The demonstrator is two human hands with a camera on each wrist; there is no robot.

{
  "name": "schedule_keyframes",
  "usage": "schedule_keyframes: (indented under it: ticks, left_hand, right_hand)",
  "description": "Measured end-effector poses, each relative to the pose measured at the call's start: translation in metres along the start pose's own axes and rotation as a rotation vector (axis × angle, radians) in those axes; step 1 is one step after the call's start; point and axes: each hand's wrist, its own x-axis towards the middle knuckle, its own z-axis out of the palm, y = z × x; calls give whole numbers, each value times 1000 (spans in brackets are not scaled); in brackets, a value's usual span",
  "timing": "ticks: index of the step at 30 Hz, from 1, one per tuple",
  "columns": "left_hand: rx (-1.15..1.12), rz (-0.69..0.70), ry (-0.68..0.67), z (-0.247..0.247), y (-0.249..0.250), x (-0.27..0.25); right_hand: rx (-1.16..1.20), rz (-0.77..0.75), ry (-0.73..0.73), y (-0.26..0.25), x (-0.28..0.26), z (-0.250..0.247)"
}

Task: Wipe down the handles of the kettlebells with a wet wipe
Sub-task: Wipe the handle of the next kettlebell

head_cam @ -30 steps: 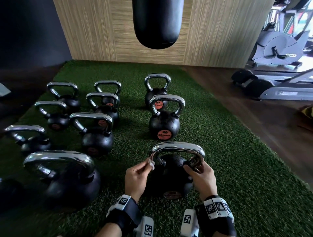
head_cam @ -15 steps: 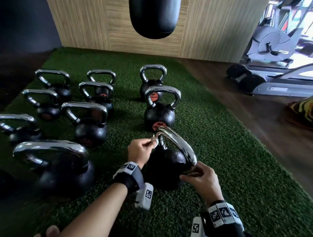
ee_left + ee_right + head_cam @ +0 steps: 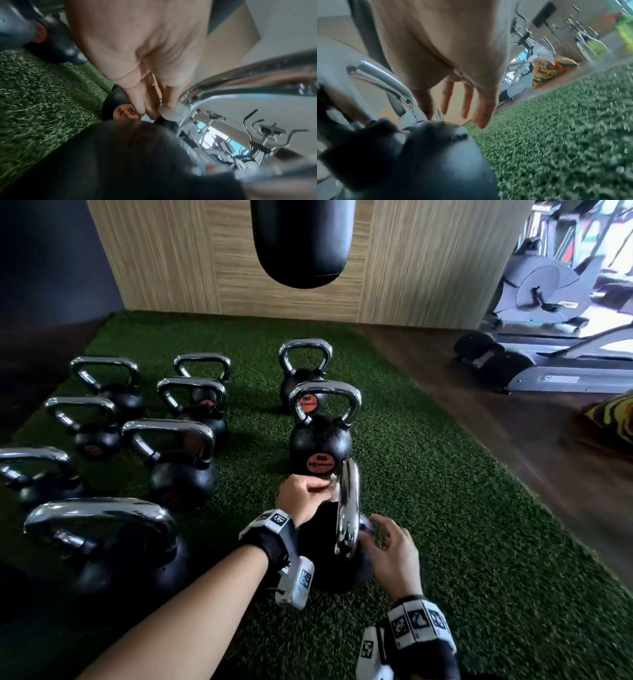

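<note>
The nearest black kettlebell [image 3: 339,575] stands on the green turf with its chrome handle [image 3: 348,508] turned edge-on to me. My left hand [image 3: 325,486] pinches a small white wet wipe [image 3: 331,485] against the far end of that handle. The left wrist view shows my left hand [image 3: 154,113] holding the wipe [image 3: 171,115] on the chrome bar [image 3: 240,83]. My right hand [image 3: 380,537] sits at the near base of the handle. In the right wrist view this hand [image 3: 453,116] has straight, spread fingers, and the thumb tip touches the handle base above the black body [image 3: 436,155].
Several more chrome-handled kettlebells stand on the turf [image 3: 462,542]: one just beyond [image 3: 320,440] and others to the left [image 3: 181,477] [image 3: 113,553]. A black punching bag [image 3: 301,241] hangs ahead. Exercise machines [image 3: 548,302] and a colourful bag [image 3: 613,422] stand on the wooden floor at right.
The nearest kettlebell has turned, so its handle went from side-on to edge-on. My left hand followed its far end with the wipe. My right hand's fingers opened off the handle.
</note>
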Motion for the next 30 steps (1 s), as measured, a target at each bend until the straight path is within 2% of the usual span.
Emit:
schedule_keyframes:
  ticks: [2,4,8,14,18,22,30]
  left_hand:
    - [61,20,86,5,1,-4]
    - [81,20,100,7,7,-3]
    - [-13,61,166,6,19,0]
    - [-94,24,143,6,20,4]
    - [-283,88,83,-1,29,7]
    - [-506,10,-50,-12,34,5]
    - [-481,-155,-245,-38,56,0]
  right_hand:
    - [56,62,-77,0,3,11]
    - [96,62,-111,3,4,19]
    - [98,36,-145,14,3,20]
    - [132,24,-169,18,2,20]
    - [154,24,-159,18,2,19]
    - [173,8,-163,18,0,18]
    - [182,15,-154,21,4,20]
